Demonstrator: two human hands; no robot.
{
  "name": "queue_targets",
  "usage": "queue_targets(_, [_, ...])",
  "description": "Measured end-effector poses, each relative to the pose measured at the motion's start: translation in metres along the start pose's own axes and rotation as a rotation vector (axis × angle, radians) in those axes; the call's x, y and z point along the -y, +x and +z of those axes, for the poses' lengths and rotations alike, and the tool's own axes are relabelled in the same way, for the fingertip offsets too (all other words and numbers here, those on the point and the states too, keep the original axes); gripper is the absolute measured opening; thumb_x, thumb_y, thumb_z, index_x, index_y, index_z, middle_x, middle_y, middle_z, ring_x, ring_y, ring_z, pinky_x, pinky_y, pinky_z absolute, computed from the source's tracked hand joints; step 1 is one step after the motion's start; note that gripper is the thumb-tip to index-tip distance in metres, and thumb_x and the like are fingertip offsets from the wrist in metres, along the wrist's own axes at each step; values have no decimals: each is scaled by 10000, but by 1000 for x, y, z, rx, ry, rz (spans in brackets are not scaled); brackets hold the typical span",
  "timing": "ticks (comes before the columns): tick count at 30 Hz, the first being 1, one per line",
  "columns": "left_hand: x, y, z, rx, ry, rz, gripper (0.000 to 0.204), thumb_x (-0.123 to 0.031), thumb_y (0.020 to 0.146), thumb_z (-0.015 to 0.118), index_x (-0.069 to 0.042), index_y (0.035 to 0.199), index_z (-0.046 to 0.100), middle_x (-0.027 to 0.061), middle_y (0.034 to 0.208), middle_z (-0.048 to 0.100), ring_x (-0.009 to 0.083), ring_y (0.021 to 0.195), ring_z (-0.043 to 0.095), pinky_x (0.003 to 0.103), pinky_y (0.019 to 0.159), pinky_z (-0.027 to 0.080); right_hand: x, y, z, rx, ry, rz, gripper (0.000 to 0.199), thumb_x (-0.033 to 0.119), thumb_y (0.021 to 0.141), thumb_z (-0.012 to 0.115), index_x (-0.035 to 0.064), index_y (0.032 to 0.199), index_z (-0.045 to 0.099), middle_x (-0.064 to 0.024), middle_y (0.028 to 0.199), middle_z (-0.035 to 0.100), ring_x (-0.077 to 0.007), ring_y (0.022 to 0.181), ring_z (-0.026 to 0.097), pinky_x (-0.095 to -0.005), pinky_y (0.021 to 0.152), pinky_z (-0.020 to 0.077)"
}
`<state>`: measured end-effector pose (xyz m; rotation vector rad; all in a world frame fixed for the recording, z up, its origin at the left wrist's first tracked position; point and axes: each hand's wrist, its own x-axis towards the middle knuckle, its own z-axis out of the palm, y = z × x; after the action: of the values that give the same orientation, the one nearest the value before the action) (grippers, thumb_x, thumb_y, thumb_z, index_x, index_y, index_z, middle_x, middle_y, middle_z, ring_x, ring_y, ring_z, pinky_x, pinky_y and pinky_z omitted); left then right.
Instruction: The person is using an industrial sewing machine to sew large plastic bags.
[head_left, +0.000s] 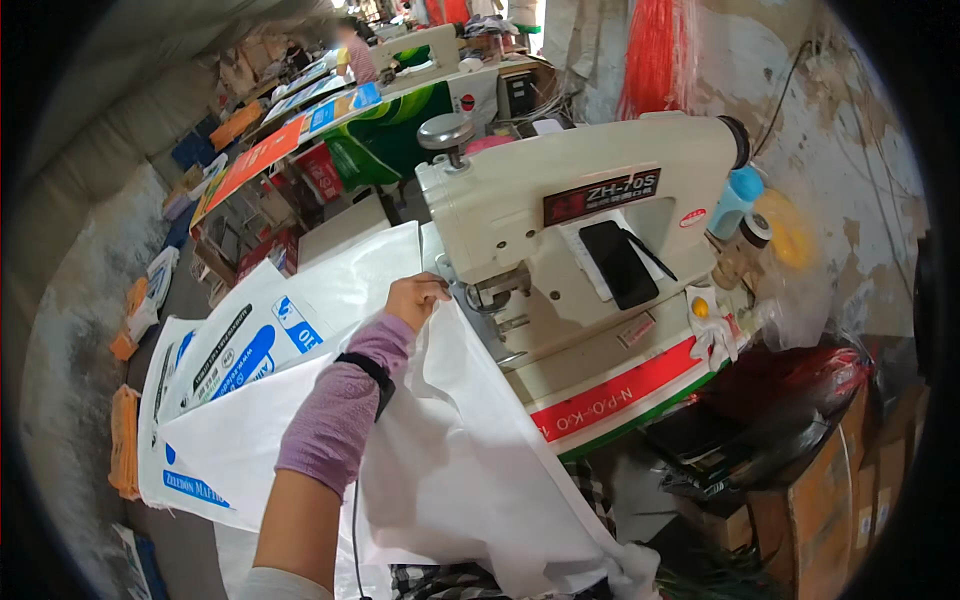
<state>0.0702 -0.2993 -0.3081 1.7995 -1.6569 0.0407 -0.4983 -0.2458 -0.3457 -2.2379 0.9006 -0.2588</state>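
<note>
My left hand (415, 298), in a purple knitted sleeve with a black strap, has its fingers curled onto the top edge of a white woven sack (430, 400). It is just left of the needle area of a cream sewing machine (590, 180). The sack's long right edge runs fairly straight down to its lower right corner. There a pale, glove-like shape, apparently my right hand (635, 572), closes on the sack; its fingers are not distinct. More white sacks with blue print (245, 350) lie fanned out at the left, beneath and beside my forearm.
On the machine bed are a black phone (618, 265), a pen (650, 254) and a white glove (710, 330). A blue cup (735, 200) and a thread cone (755, 230) stand at its right end. Cardboard boxes (825, 490) sit lower right. Another person (356, 58) is far back.
</note>
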Motion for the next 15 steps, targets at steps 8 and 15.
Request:
queue_targets(8, [-33, 0, -22, 359, 417, 29, 282, -13, 746, 606, -183, 945, 713, 86, 753, 610, 285, 687, 614, 388, 649, 502, -3, 20, 1, 54, 543, 266, 241, 49, 742, 572, 48, 935, 716, -131, 797, 698, -153, 659, 657, -270, 659, 509])
queue_targets(15, [-78, 13, -16, 257, 413, 179, 216, -106, 770, 613, -156, 966, 688, 92, 806, 616, 278, 800, 611, 384, 726, 510, 6, 40, 7, 335, 757, 365, 307, 75, 789, 630, 33, 1092, 648, -109, 884, 704, -118, 769, 660, -257, 703, 521])
